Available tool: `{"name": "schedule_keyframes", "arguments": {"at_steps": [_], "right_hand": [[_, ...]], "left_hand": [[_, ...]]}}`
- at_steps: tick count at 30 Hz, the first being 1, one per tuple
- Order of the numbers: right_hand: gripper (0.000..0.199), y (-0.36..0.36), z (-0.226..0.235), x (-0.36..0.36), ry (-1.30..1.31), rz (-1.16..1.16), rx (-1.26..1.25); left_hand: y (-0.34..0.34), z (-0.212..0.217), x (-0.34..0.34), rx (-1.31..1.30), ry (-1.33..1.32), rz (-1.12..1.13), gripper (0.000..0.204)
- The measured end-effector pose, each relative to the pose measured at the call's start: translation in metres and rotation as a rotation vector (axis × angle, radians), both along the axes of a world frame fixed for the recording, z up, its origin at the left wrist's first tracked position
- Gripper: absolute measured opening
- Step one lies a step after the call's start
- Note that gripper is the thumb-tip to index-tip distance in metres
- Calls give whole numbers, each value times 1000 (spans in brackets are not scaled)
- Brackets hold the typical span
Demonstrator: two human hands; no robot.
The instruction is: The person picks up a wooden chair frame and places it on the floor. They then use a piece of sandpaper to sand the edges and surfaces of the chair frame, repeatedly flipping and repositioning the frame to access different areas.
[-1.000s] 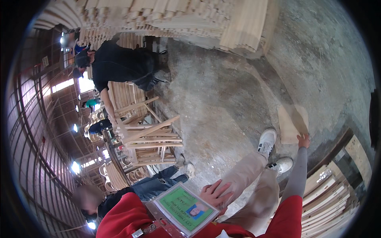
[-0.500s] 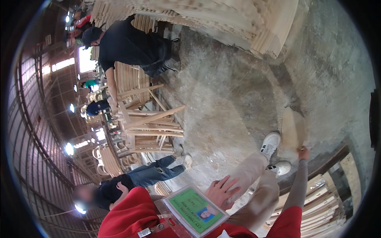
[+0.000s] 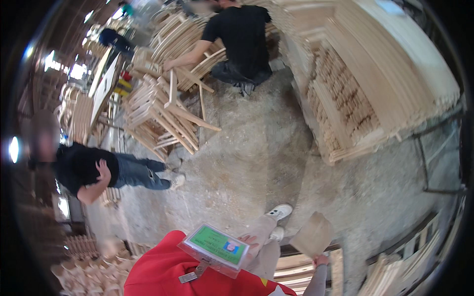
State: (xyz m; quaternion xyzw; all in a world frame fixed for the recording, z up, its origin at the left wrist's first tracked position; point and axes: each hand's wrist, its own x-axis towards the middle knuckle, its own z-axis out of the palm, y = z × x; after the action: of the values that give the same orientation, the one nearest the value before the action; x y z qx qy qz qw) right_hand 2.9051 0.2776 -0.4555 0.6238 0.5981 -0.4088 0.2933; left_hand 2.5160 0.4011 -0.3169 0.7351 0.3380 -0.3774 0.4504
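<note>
A thin tan panel (image 3: pixel 312 234), seemingly a flat wooden chair-seat board, hangs out from my right hand (image 3: pixel 321 260). The fingers of that hand are closed on the panel's near edge. My left hand (image 3: pixel 253 243) lies by my thigh in pale trousers, holding nothing, its fingers stretched out. Part of it is hidden by the green badge (image 3: pixel 215 245) on my red shirt.
A tall stack of curved wooden parts (image 3: pixel 365 84) stands at the far right. Wooden chair frames (image 3: pixel 160 111) are piled left of centre, beside a crouching person (image 3: pixel 239 42). Another person (image 3: pixel 89 167) stands at left. Wooden slats (image 3: pixel 294 266) lie near my right arm.
My view has swung round to the right, bringing the tall wooden stack further into sight. The panel stays in my right hand and is now tilted, held higher in front of the slats.
</note>
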Motion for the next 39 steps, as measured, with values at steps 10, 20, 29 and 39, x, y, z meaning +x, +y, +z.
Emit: {"name": "schedule_keyframes", "arguments": {"at_steps": [10, 20, 29, 39], "right_hand": [[24, 13, 107, -1, -135, 451, 120], [30, 80, 185, -103, 106, 175, 35], [27, 168, 245, -344, -2, 501, 80], [21, 195, 306, -663, 93, 866, 210]], "left_hand": [[-117, 78, -65, -7, -33, 299, 53], [-243, 134, -185, 159, -74, 785, 41], [-373, 145, -310, 240, -466, 1760, 51], [-546, 162, -411, 345, -14, 1561, 40]]}}
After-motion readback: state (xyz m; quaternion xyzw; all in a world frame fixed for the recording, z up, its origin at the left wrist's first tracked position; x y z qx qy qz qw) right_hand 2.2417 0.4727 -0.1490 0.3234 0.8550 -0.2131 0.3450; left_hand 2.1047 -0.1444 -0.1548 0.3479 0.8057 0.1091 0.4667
